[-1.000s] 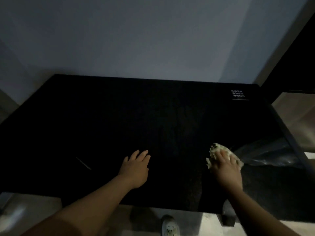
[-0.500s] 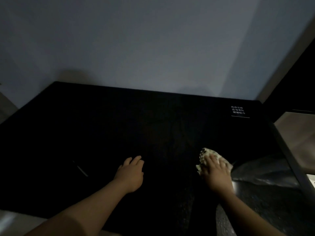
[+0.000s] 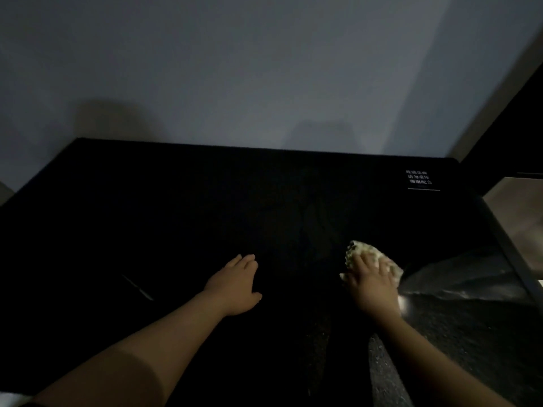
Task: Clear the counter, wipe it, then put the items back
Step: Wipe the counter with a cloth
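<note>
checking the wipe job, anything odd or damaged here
A thin pale line on the counter, left of the left hand, may be a scratch; too dark to tell. Wet sheen beside the cloth fits wiping.

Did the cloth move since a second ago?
Yes. The cloth under the right hand slid away from the person, nearer the white label on the counter.
</note>
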### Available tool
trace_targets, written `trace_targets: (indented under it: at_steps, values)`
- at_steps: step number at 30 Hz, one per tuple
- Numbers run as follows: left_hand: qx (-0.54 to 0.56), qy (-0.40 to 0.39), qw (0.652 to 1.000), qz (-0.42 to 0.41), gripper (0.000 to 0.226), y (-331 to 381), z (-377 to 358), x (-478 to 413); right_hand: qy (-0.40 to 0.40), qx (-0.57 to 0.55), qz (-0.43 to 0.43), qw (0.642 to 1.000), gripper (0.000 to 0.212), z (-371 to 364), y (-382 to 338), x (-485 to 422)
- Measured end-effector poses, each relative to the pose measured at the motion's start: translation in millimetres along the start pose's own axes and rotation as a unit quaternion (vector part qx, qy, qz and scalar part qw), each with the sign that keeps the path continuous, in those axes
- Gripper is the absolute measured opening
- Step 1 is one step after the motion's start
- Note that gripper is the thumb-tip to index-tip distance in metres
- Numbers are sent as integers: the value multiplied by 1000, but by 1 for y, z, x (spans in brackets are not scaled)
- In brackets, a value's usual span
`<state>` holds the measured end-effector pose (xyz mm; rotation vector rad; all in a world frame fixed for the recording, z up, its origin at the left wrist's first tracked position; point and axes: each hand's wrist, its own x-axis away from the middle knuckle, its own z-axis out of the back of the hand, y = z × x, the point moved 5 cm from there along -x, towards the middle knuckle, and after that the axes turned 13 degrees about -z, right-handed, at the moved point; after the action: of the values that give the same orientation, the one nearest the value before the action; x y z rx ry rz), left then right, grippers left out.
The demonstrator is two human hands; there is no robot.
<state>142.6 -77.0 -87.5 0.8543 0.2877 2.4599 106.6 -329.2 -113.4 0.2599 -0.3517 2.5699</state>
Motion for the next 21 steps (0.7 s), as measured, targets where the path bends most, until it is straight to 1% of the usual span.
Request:
trace_targets:
  at_steps: [1,2,4,5,6,7,8,9,10,11,12,13,14,15,17,18,19,20,21]
  values:
    - [-1,-8,1000,-4,72,-1,1,-1,8,3,28,1000,59,-4,-17,11]
    - [1,-14,1000,-7,72,-1,3,-2,2,2,88,996,61,-13,-37,25]
    - [5,-17,1000,-6,72,-1,5,-3,-65,22,215,974,65,-33,-67,58]
    - [6,-15,1000,-5,71,-1,5,-3,-81,37,261,961,73,-37,-71,64]
    - [8,-14,1000,-5,71,0,5,-2,-78,41,281,956,77,-35,-66,57]
    - [11,-15,1000,-6,71,0,4,-2,-57,26,275,959,75,-26,-56,43]
    - [15,-18,1000,-7,72,-1,3,-2,-28,1,242,970,69,-17,-40,24]
    - [19,-20,1000,-5,72,-1,3,-2,5,-21,181,983,62,-7,-21,5]
    - [19,-21,1000,-4,73,-1,3,-2,20,-30,110,993,58,1,-4,-10]
    - [18,-20,1000,-3,73,-2,3,-2,17,-20,46,999,57,1,5,-17]
    - [17,-19,1000,-3,73,-2,3,-2,19,-4,10,1000,58,-1,3,-15]
    - [17,-19,1000,-4,74,-2,2,-2,33,3,6,999,59,-6,-6,-7]
    - [17,-19,1000,-4,74,-2,2,-2,32,1,39,999,61,-16,-22,6]
    - [16,-20,1000,-3,73,-2,2,-2,14,-5,100,995,65,-23,-42,25]
    - [13,-24,1000,0,71,-1,4,-3,-55,21,237,970,78,-36,-66,59]
    - [15,-26,1000,1,70,-1,5,-4,-58,34,291,954,83,-35,-67,65]
    - [18,-28,999,1,69,-1,6,-4,-30,50,327,943,79,-28,-64,61]
    - [21,-28,999,-1,68,0,6,-4,10,49,333,942,67,-23,-54,49]
    - [22,-26,999,-3,67,0,6,-5,29,29,296,954,57,-20,-37,29]
